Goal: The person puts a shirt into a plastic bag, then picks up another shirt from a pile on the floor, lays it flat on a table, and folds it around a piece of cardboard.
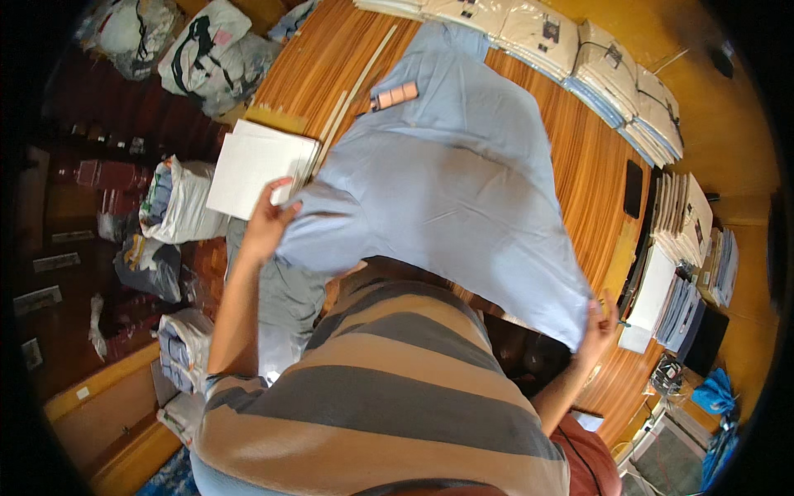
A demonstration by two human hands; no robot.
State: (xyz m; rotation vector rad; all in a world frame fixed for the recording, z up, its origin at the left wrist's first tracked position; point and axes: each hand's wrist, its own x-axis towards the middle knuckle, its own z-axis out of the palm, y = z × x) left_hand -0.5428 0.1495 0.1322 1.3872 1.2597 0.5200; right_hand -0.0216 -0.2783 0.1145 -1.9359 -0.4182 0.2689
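While the left hand (266, 221) pinches blue cloth (455, 186) at centre left, the right hand (597, 326) grips its corner at lower right, fingers (610, 307) closed, wooden counter (583, 161) partly beneath.

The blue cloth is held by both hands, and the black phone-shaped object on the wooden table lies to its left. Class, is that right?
Not quite: the head view shows the black phone-shaped object on the wooden table to the right of the blue cloth, held by the left hand and right hand.

Blue cloth (463, 194) across wooden table (589, 157)
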